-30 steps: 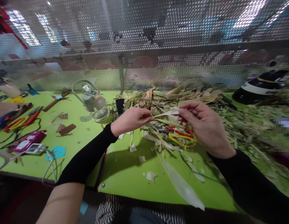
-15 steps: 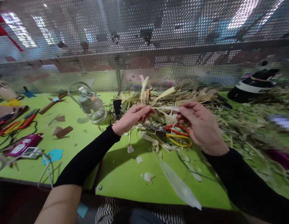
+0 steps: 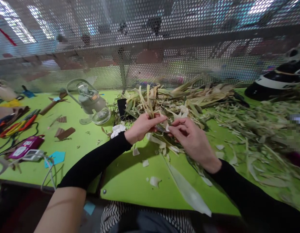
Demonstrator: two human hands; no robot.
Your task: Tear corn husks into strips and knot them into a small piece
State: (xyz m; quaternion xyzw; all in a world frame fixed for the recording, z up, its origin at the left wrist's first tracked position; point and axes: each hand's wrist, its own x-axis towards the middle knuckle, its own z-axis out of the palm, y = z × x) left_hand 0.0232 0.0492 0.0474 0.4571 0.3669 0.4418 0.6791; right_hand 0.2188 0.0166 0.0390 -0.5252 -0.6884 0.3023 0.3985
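Note:
My left hand (image 3: 145,127) is closed on a bundle of corn husk strips (image 3: 147,103), whose long pale ends stick up above the fingers. Thumb and fingers of my right hand (image 3: 191,139) pinch the tip of a whitish husk piece (image 3: 167,125) right beside the left fingertips. Both hands hover just above the table, nearly touching. Scissors lie beneath the hands, largely hidden by the right one. In front of me a long white husk leaf (image 3: 188,187) lies flat, with small husk scraps (image 3: 155,182) beside it.
Behind my hands a heap of dry husks (image 3: 205,97) runs along a perforated metal screen (image 3: 145,71). A clear-bottomed lamp-like device (image 3: 91,102) stands at left, near pliers (image 3: 21,124) and a purple box (image 3: 26,146). Shredded husk (image 3: 259,129) covers the right side, below a black-and-white object (image 3: 273,82).
My right hand has moved left and slightly down, close to my left hand. The husk strip stretched between them is now short and bent. The scissors' handles have become hidden.

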